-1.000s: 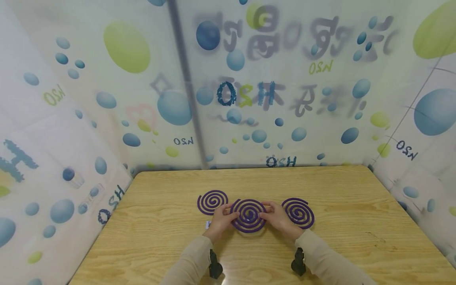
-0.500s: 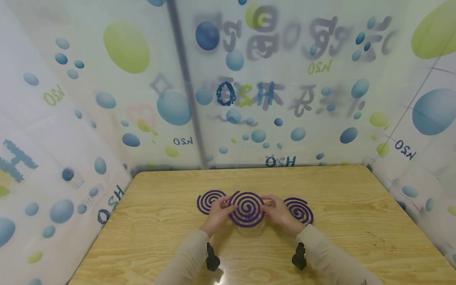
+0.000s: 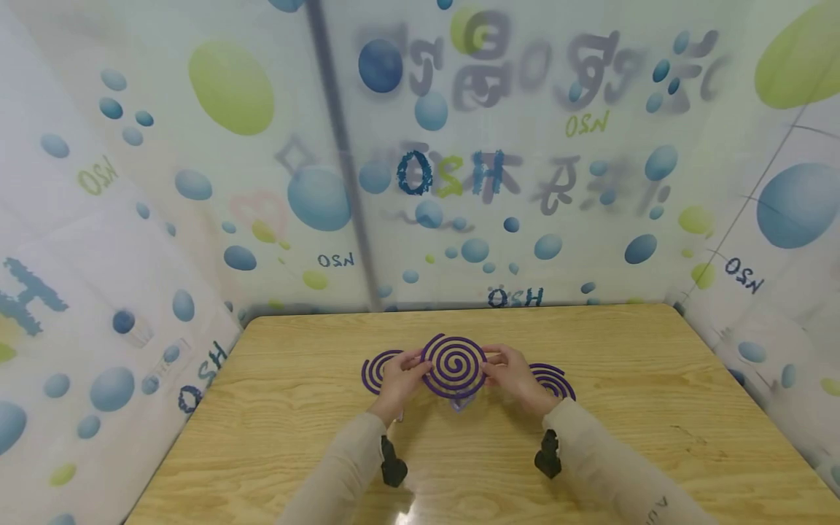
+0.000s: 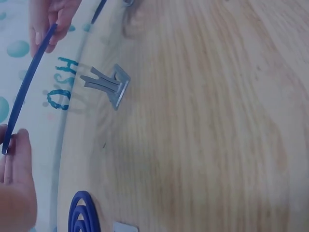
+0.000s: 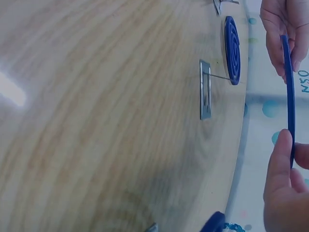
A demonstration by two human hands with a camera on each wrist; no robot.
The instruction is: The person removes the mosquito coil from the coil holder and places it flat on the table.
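Observation:
A purple mosquito coil (image 3: pixel 455 362) is held up above the table, tilted so its spiral faces the head camera. My left hand (image 3: pixel 399 380) pinches its left rim between thumb and fingers. On the opposite rim, my right hand (image 3: pixel 517 379) pinches it the same way. Both wrist views show the coil (image 4: pixel 28 89) edge-on between the two hands. Below it, a small metal coil stand (image 4: pixel 108 86) with upright prongs sits on the table; the coil stays apart from it. Another coil (image 3: pixel 375 370) lies behind my left hand, and a third coil (image 3: pixel 554 380) behind my right forearm, both partly covered.
The wooden table (image 3: pixel 656 408) ends at a patterned curtain wall (image 3: pixel 558 219) at the back and sides. Beside the left coil, a flat metal piece (image 4: pixel 125 227) shows at the edge of the left wrist view. Black wrist cameras (image 3: pixel 394 467) sit on both sleeves.
Both hands have moved up and away across the table with the coil, whose face now stands more upright. The metal stand has come into sight below it. The other two coils have stayed put.

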